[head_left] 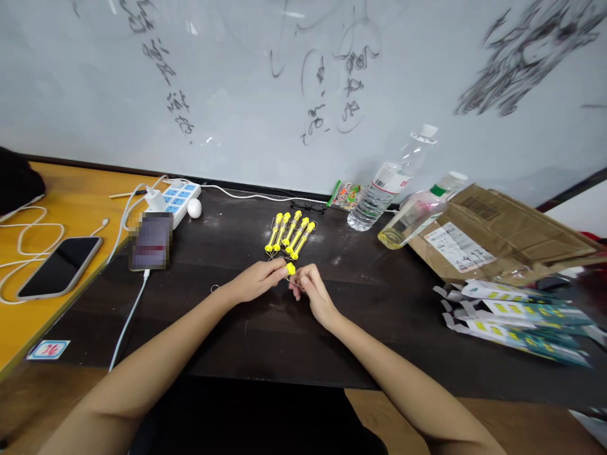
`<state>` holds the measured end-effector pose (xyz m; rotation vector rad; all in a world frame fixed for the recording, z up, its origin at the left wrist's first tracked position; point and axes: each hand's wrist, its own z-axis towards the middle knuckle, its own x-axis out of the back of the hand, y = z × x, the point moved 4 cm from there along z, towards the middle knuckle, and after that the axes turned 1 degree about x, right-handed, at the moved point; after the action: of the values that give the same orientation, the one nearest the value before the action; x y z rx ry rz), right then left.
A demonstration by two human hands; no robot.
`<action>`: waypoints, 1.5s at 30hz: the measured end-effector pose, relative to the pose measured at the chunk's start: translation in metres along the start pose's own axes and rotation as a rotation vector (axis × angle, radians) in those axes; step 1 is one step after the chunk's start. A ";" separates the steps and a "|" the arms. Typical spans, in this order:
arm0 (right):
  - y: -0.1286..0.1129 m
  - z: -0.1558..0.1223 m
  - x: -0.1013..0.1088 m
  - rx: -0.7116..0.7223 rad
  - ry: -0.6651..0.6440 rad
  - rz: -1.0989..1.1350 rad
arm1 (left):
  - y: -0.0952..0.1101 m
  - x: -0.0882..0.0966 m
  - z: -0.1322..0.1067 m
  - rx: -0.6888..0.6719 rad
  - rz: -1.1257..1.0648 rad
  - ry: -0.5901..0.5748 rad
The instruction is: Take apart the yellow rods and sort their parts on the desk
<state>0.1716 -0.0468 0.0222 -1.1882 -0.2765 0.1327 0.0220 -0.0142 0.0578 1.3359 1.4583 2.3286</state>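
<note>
My left hand and my right hand meet over the dark table, fingers pinched together on one small yellow piece with a thin wire. Both hands are closed on it. Just beyond them lies a row of several finished yellow wire pieces, side by side. A tiny metal ring lies left of my left wrist.
Two plastic bottles lie at the back right beside a flattened cardboard box. Packets with yellow parts are stacked at right. A power strip, a charging phone, another phone and white cables sit at left.
</note>
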 end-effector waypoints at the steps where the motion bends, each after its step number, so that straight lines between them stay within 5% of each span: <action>1: 0.003 0.000 0.000 -0.058 -0.007 0.082 | 0.000 -0.001 0.000 -0.012 0.020 -0.012; 10: 0.013 -0.001 0.002 -0.208 0.018 0.112 | 0.010 -0.014 -0.002 -0.008 0.137 -0.121; 26: 0.023 0.000 0.003 -0.281 -0.124 0.056 | -0.003 -0.014 0.000 0.131 0.159 -0.042; 45: 0.024 0.001 0.001 -0.365 -0.134 0.040 | -0.008 -0.015 -0.003 0.052 0.461 -0.045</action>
<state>0.1731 -0.0366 0.0002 -1.5509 -0.4067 0.2028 0.0267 -0.0187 0.0417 1.8975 1.3158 2.5057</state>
